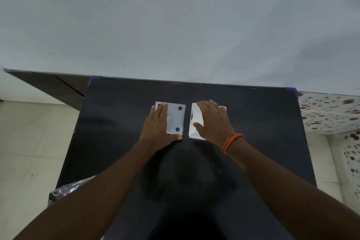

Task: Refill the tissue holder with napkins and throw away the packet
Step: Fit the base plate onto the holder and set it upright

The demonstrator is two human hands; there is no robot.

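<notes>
I am looking down at a black table (120,142) set against a pale wall. Going left to right: my left hand (157,128) is lying flat, fingers together and thumb out, over the left part of a white flat panel with dark round pads (176,121), probably the tissue holder's base or lid. Just beside it, my right hand (214,122) is spreading over the white tissue holder body (194,122), thumb at its near edge. I cannot spot any napkins or packet here. I judge I am opening the holder; I should be steadying both pieces evenly and keeping them apart so the cavity stays clear for loading.
</notes>
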